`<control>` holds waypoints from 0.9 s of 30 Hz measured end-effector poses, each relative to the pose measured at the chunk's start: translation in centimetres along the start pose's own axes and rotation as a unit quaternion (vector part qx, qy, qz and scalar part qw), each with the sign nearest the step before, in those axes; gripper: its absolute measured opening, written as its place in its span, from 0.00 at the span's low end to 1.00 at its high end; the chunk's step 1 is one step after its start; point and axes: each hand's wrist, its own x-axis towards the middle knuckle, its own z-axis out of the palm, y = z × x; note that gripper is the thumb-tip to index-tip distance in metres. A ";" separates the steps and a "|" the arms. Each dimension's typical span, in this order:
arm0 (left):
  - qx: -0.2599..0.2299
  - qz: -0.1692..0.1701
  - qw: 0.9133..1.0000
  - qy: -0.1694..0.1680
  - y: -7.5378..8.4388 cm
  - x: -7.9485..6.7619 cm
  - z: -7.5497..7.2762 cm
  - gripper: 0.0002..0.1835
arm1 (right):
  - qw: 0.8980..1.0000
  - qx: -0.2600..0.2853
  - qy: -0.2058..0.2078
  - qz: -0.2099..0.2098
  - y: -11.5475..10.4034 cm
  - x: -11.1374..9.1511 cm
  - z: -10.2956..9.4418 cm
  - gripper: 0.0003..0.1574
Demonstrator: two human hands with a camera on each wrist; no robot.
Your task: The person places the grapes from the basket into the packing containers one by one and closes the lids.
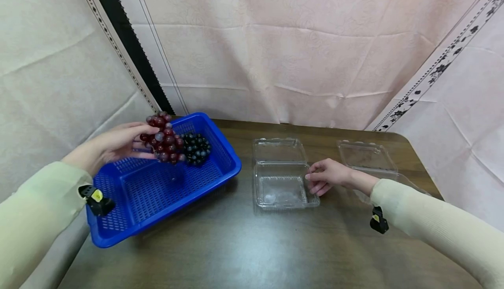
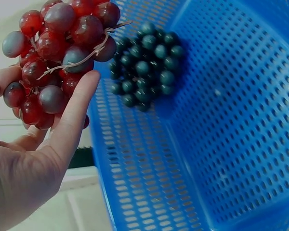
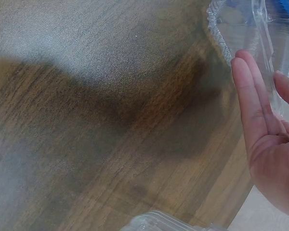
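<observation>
My left hand (image 1: 124, 142) holds a bunch of red grapes (image 1: 165, 142) over the far left part of a blue basket (image 1: 157, 228). Thumb and fingers grip the bunch from its side, and a thin stem shows across the grapes in the left wrist view. Inside the basket lies a bunch of dark grapes (image 2: 147, 67). My right hand (image 1: 328, 176) is at the right edge of a clear plastic container (image 1: 281, 188), whose lid (image 1: 279, 150) is folded back. In the right wrist view its fingers (image 3: 253, 96) are straight, touching the container's side, with the thumb apart from them.
A second clear container (image 1: 368, 157) with a raised lid stands to the right, partly hidden behind my right forearm. The wooden table (image 1: 244, 254) extends in front of both containers. Pale curtains (image 1: 275, 61) hang behind and at both sides.
</observation>
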 end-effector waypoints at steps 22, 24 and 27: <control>-0.023 0.071 0.997 -0.015 5.0 0.6 7.8 0.44 | 1.000 0.012 0.015 0.004 0.0 0.0 0.6 0.27; -0.020 0.076 0.997 -0.016 5.2 0.9 8.6 0.42 | 1.000 0.011 0.017 0.002 -0.1 0.0 0.7 0.26; -0.022 0.081 0.996 -0.021 5.6 1.3 9.8 0.41 | 1.000 0.010 0.019 0.000 -0.2 -0.1 0.7 0.26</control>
